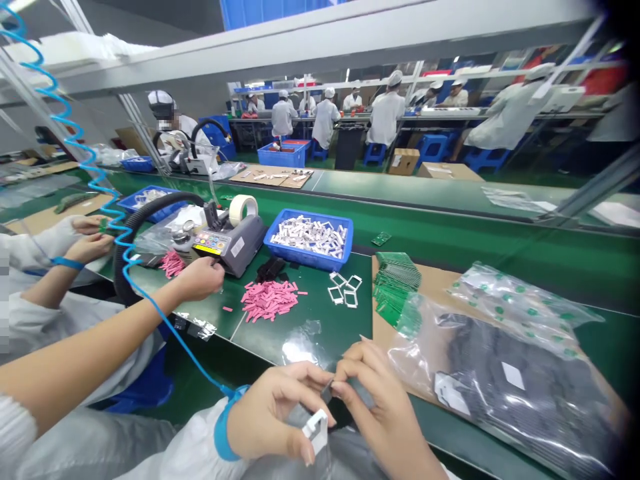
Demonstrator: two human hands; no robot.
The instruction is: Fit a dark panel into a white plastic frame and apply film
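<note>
White frame (317,427) sits pinched in the left hand (267,413), fingers half curled, presumably for steadiness; right hand (379,393), fingertips nearly meeting, grips a dark piece (327,391), apparently for control.

- This frame (317,421): plain white
- A wristband (226,430): bright blue
- That heap of strips (270,300): candy pink
- The bin (305,257) over there: strong blue
- Circuit boards (395,283): leaf green
- The bench (263,335): deep green, pale-lined
- The tape roll (237,211): cream
- That coiled hose (73,133): sky blue
</note>
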